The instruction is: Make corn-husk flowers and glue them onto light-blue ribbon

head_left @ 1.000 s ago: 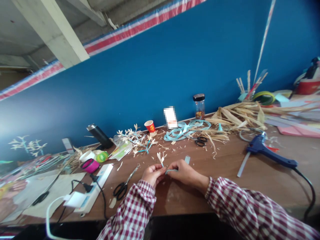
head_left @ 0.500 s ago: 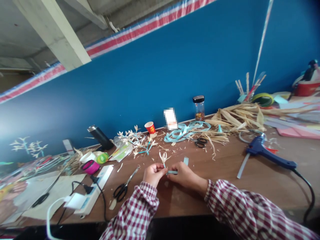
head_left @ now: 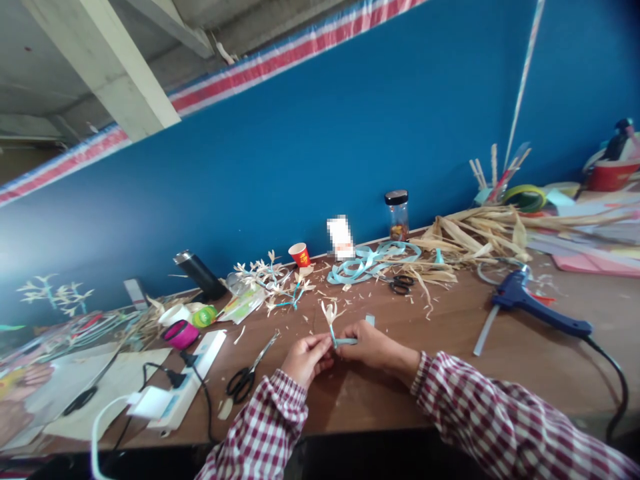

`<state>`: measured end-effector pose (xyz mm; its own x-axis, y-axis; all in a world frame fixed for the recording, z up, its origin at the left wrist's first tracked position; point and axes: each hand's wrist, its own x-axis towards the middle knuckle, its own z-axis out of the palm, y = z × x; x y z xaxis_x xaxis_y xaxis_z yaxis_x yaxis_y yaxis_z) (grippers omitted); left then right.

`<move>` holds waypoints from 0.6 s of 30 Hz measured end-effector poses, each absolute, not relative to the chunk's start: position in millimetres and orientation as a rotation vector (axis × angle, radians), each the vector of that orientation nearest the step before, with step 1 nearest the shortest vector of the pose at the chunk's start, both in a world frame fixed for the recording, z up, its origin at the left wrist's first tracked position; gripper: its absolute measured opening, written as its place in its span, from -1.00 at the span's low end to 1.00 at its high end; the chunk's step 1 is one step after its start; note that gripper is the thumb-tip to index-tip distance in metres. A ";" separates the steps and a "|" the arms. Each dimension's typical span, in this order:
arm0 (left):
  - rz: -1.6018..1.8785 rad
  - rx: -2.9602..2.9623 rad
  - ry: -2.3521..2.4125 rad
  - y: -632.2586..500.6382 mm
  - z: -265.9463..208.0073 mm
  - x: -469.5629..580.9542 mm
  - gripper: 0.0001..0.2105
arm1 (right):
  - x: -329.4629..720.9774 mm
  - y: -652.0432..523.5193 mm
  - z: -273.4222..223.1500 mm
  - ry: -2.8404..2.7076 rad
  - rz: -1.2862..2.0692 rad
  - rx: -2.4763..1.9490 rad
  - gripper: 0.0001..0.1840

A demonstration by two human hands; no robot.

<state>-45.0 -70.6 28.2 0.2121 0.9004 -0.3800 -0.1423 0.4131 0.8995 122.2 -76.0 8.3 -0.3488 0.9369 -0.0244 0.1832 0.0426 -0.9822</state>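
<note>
My left hand [head_left: 309,360] pinches the stem of a small pale corn-husk flower [head_left: 330,312], which stands upright above my fingertips. Light-blue wrapping shows on its stem. Between my hands stretches a short strip of pale blue tape [head_left: 346,341], touching the stem at one end. The fingers of my right hand [head_left: 369,347] are closed on the strip's other end. Just behind my right hand, the tip of another pale blue strip [head_left: 370,320] shows. To the left of my left hand lie black-handled scissors [head_left: 242,383] with their blades pointing away.
A blue glue gun [head_left: 530,303] rests at right, its cord hanging over the edge. Blue ribbon [head_left: 363,263], dried husks [head_left: 473,230] and a red paper cup [head_left: 300,255] line the back. A power strip [head_left: 193,383] lies left. Another person's hand [head_left: 37,377] shows far left.
The flower has shifted slightly right, and more of its blue-wrapped stem shows above my left fingers. My left hand has turned and lowered a little; the tape strip is drawn out between both hands.
</note>
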 end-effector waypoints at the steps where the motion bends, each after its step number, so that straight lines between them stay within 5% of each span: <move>1: 0.860 0.862 1.098 -71.2 27.1 -44.4 -0.66 | 122.5 -76.0 8.3 -1.625 1.379 -1.139 -0.80; 18: 0.979 0.812 1.171 -69.2 21.4 -38.9 -0.77 | 123.0 -78.6 15.7 -1.614 1.355 -1.095 -0.74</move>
<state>-38.9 -69.2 21.4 0.0979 0.9274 -0.3611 -0.1910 0.3736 0.9077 123.0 -78.6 15.7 -0.3542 0.9350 0.0189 0.1435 0.0743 -0.9869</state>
